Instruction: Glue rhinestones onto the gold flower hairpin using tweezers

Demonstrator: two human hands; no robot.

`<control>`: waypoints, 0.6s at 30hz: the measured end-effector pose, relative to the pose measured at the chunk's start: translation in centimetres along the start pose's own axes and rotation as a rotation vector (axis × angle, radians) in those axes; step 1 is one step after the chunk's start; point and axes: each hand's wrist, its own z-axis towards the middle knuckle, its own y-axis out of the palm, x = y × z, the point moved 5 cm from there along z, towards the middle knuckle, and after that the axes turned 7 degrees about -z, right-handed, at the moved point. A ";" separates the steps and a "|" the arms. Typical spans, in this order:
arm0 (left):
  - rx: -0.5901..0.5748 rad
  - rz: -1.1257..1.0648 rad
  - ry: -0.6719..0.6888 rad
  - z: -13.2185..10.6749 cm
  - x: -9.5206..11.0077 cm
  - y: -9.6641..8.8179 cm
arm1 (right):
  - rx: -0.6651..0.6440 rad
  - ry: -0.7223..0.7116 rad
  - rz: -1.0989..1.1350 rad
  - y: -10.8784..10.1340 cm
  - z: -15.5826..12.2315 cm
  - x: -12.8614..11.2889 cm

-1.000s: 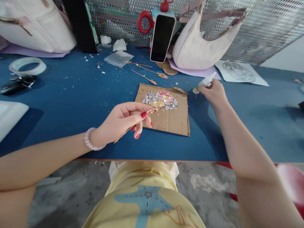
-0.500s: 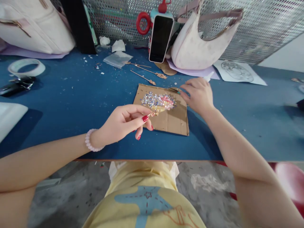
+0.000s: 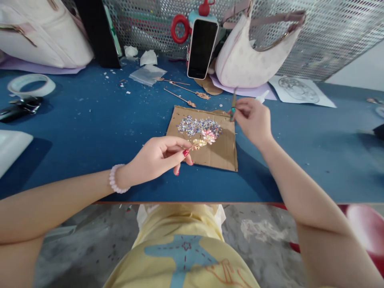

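My left hand (image 3: pixel 160 158) pinches a thin gold hairpin between thumb and finger. Its ornate gold head (image 3: pixel 196 147) sticks out past the fingertips, over the front part of a cardboard sheet (image 3: pixel 220 154). On that sheet lie small shiny blue-white pieces (image 3: pixel 192 125), with pink pieces (image 3: pixel 209 136) and yellow pieces (image 3: pixel 200 142) beside them. At the sheet's right rear corner, my right hand (image 3: pixel 253 120) is closed on slim tweezers (image 3: pixel 233 105), held nearly upright with a teal part near the fingers.
Several gold hairpins (image 3: pixel 183 99) lie behind the cardboard, near a clear plastic bag (image 3: pixel 147 75). A phone (image 3: pixel 203 49) leans against a cup, with a white handbag (image 3: pixel 255 60) to its right. Tape (image 3: pixel 31 85) and a black tool (image 3: pixel 21 109) sit at left.
My right hand has picked the tweezers up from the cardboard's rear edge and turned them upright. The left hand has shifted slightly, its hairpin head now lower beside the yellow pieces.
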 end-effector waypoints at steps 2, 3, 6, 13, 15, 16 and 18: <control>0.002 0.044 -0.065 0.3 -0.5 -0.1 | 0.009 0.055 0.357 -0.6 -0.7 -1.2; 0.001 0.061 -0.096 0.4 -0.7 -0.1 | 0.004 0.046 0.492 -0.9 -1.2 -2.3; 0.011 0.083 -0.165 0.6 -1.1 -0.2 | -0.080 -0.070 0.699 -1.5 -3.1 -6.2; 0.022 0.052 -0.217 0.5 -1.1 0.0 | -0.117 -0.314 0.446 -1.3 -6.6 -10.9; 0.024 0.051 -0.223 0.5 -1.2 0.0 | -0.084 -0.263 0.390 -1.1 -6.7 -10.6; 0.025 0.049 -0.225 0.5 -1.2 0.0 | -0.073 -0.239 0.374 -1.0 -6.8 -10.4; 0.029 0.044 -0.228 0.5 -1.3 0.0 | -0.066 -0.211 0.352 -0.9 -6.7 -10.2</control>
